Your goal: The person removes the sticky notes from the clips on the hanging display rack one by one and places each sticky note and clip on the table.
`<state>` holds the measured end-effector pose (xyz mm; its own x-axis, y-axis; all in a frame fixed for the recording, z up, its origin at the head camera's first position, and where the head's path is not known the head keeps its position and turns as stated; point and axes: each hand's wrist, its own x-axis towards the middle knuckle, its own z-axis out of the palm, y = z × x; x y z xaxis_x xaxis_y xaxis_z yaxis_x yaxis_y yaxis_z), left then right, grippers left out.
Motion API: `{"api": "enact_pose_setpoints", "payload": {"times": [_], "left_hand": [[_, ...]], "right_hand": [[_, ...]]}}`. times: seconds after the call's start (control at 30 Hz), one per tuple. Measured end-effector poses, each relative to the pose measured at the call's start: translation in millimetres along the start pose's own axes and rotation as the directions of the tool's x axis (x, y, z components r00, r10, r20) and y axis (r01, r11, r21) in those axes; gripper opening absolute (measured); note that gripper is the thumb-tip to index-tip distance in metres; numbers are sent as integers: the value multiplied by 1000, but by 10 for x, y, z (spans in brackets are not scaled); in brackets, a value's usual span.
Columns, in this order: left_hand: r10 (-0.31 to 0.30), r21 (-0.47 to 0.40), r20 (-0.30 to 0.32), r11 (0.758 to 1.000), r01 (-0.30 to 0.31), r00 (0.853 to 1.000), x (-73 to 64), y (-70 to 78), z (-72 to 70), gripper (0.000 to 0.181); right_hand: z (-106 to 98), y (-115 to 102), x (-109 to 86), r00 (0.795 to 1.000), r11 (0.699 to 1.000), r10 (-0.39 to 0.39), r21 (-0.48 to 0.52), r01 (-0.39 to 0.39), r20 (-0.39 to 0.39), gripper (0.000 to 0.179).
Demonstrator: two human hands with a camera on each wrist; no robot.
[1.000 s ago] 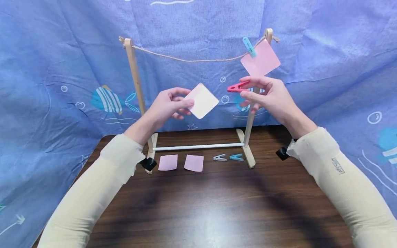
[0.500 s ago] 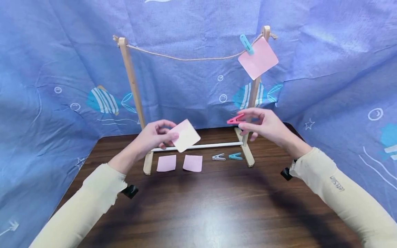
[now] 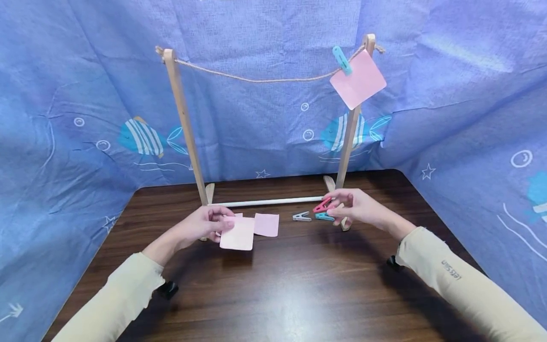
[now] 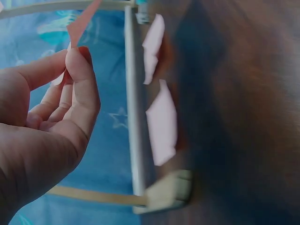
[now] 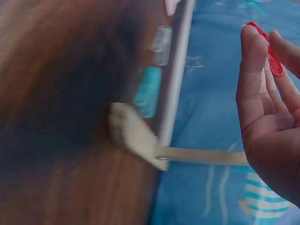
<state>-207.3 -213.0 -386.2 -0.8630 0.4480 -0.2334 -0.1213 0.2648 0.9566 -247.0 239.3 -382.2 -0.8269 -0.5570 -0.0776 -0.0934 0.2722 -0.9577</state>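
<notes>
My left hand (image 3: pixel 209 224) pinches a square pink paper (image 3: pixel 237 234) by its upper left corner, between thumb and fingers. In the head view that sheet covers most of another pink paper lying on the table; a further pink paper (image 3: pixel 267 224) shows to its right. My right hand (image 3: pixel 354 209) pinches a red clothespin (image 3: pixel 322 205), which overlaps a blue clothespin (image 3: pixel 325 216) in the head view. A grey clothespin (image 3: pixel 301 217) lies left of the blue one. The right wrist view shows the red clothespin (image 5: pixel 276 66) between thumb and fingertips, above the table.
A wooden frame (image 3: pixel 185 118) with a white crossbar (image 3: pixel 273 202) stands at the table's back. Its sagging string (image 3: pixel 256 81) holds a pink paper (image 3: pixel 359 80) under a light blue clothespin (image 3: pixel 342 60) near the right post. A blue fish-print cloth (image 3: pixel 273 142) hangs behind.
Both hands have come down from before the frame toward the table, still holding the paper and the red clothespin. The left hand also moved left, and its paper turned from a diamond to nearly square-on.
</notes>
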Motion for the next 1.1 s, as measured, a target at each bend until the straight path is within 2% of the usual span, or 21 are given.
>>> {"api": "enact_pose_setpoints", "payload": {"times": [0.1,0.3,0.53,0.7,0.87,1.1], "left_hand": [[-23,-12,5,1000,23,1000,-33,-152,-15,39],[-73,-12,-24,997,73,997,-84,-368,-63,40],[-112,-38,-27,993,111,993,-133,-568,-135,44],[-124,-36,5,992,124,992,-170,-618,-172,44],[-130,-37,-8,991,130,991,-179,-616,-200,43],[-147,-60,-7,987,146,989,-186,-635,-238,41]], "right_hand": [[9,161,18,999,999,34,7,-34,21,51],[-4,476,51,996,996,91,-16,-90,20,48],[29,647,47,990,993,122,-6,-122,67,43],[40,714,13,986,989,146,-13,-146,74,42],[27,730,-1,985,989,147,-42,-143,89,42],[30,720,-21,971,975,209,-97,-199,115,40]]}}
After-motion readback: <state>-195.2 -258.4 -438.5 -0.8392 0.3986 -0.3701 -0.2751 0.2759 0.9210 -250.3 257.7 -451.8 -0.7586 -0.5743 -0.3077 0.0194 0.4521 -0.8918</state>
